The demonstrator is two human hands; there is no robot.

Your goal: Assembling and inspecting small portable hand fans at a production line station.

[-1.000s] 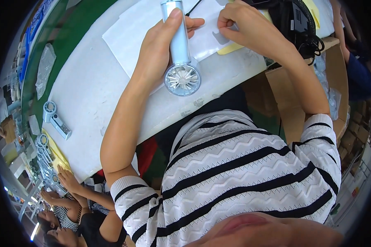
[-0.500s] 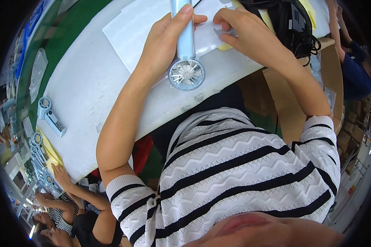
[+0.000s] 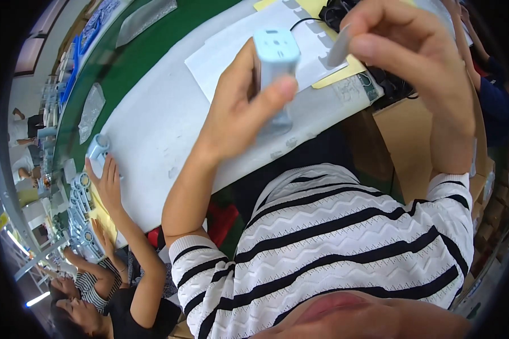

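Note:
My left hand [image 3: 232,116] is wrapped round a light-blue handheld fan [image 3: 276,48], thumb across its front. The fan is tipped so that its flat end with small openings faces up towards me. Its round fan head is hidden or blurred below. To the right, my raised right hand [image 3: 418,59] pinches a small grey, rounded sticker [image 3: 339,47] between thumb and fingers, apart from the fan. Beneath the hands lies a white sheet [image 3: 223,56] with a row of grey cut-out shapes along its right side.
At the left, a co-worker's hand [image 3: 108,183] touches another light-blue fan [image 3: 98,148]. Several more fans [image 3: 80,195] lie on yellow paper [image 3: 103,217] beside it. Black cables [image 3: 336,14] sit at the back right, above a cardboard box [image 3: 415,147]. A clear plastic bag [image 3: 92,110] lies on the green surface.
My left hand has turned the fan so its end faces up. The right hand has lifted from the sheet, with a grey sticker now in its fingers. A co-worker's hand has reached the lone fan.

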